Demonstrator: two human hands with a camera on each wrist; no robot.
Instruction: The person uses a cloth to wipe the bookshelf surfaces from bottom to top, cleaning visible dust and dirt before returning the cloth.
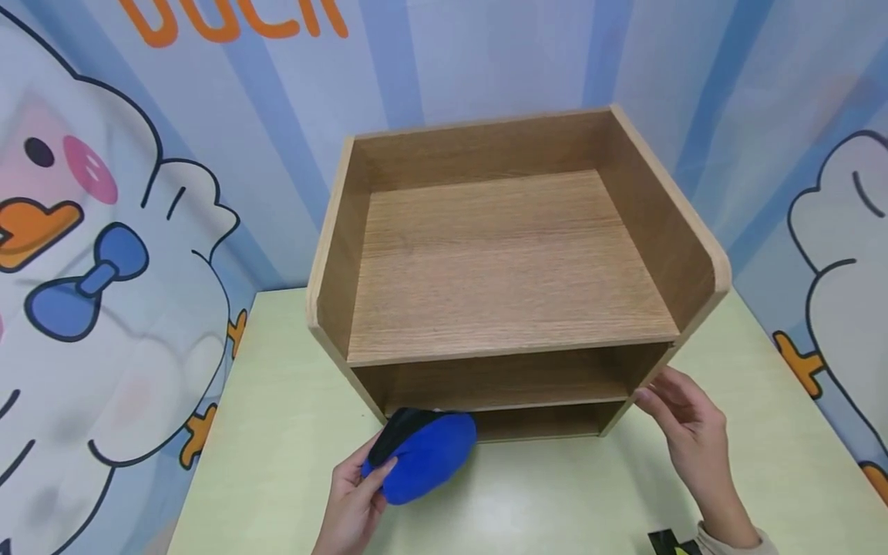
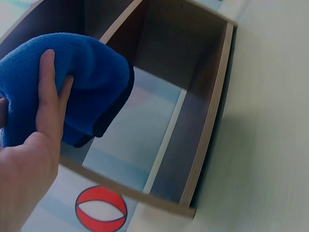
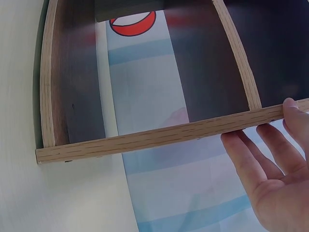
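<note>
A small wooden shelf [image 1: 513, 262] stands on the table, with a tray-like top and two low compartments below. My left hand [image 1: 350, 493] pinches a fuzzy blue cloth with black parts [image 1: 430, 459] at the shelf's lower left front. In the left wrist view, the fingers lie spread over the cloth [image 2: 91, 82], and part of the thumb is hidden. At the right side panel, my right hand [image 1: 694, 432] holds the shelf's edge. The right wrist view shows its thumb on the front edge of the panel [image 3: 159, 136] and the fingertips against the outer face.
A pale green table [image 1: 277, 432] carries the shelf. Behind and beside it hangs a blue striped backdrop [image 1: 486, 62] with cartoon ducks. A black and yellow item [image 1: 669, 542] lies near the right wrist at the bottom edge.
</note>
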